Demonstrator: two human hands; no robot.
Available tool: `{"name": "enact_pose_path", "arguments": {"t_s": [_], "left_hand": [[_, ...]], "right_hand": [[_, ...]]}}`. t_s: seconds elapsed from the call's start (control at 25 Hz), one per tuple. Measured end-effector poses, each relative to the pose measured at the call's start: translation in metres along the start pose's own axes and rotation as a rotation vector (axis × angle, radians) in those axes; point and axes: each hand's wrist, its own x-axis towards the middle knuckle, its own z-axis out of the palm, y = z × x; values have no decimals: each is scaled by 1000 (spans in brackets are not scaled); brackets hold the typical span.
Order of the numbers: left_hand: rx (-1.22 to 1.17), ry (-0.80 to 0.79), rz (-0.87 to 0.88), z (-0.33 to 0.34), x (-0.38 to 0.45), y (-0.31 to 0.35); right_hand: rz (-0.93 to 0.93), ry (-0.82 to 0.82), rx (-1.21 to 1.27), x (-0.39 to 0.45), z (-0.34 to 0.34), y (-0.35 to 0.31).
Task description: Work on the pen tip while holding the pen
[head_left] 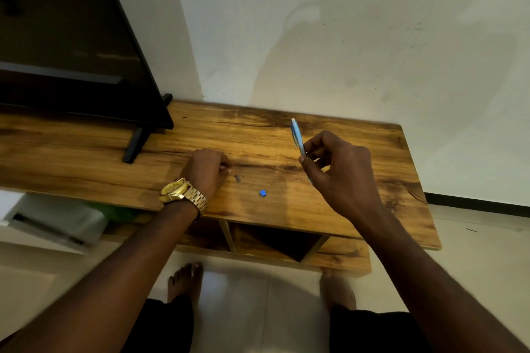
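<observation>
The right hand (341, 172) grips one light-blue plastic pen (298, 142), pinched between thumb and curled fingers (315, 149). The pen stands nearly upright, its white end above the fingers and its lower end just below them, above the bench (372, 209), a brown wood-grain board.

The left hand (208, 169) rests on the bench with its fingers clenched. Whether they pinch anything cannot be told; a pale spot shows at the fingertips. One small grey piece (237, 178) lies on the bench just beside these fingertips, on the side toward the right hand. One small blue piece (263, 193) lies further on, between the two hands and nearer the bench's front edge.

Judged from the layout, the step in hand is work on the pen and its loose parts. To do it well:
- Keep the pen steady and over the bench, so any part that drops stays on it.
- Pick up the grey piece with the fingertips, not by sliding it toward the edge.
- Keep the blue piece in sight; it is small.

Count: one pen, one grey piece, one blue piece, two hands. One gold metal wristwatch (183, 193) sits on the left wrist. One black flat screen (71, 46) stands on the bench, well apart from the left fingers.
</observation>
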Motion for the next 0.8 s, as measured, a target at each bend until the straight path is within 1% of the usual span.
{"name": "enact_pose_path", "arguments": {"t_s": [0.08,0.2,0.28,0.32,0.44,0.48,0.52,0.64,0.8], "left_hand": [[14,23,3,0,2,-2],[73,12,4,-1,0,0],[20,19,6,-3,-1,2],[-101,42,3,-5,-1,5],[-746,92,-52,-24,-6,25],[-903,97,-35,-30,-8,34],[-996,95,-4,-34,-10,42],[-1089,74,77,-43,-16,56],[-1093,49,136,-48,-20,52]], "right_hand": [[6,-1,-1,0,0,0],[14,-4,-4,1,0,0],[13,-14,-2,0,1,-1],[12,-19,-1,0,1,-1],[13,-30,-12,-1,4,-2],[13,-35,-18,-1,6,-2],[10,-44,-24,-1,8,-3],[-7,-64,-21,-2,13,-7],[-23,-74,-9,-4,17,-9]]}}
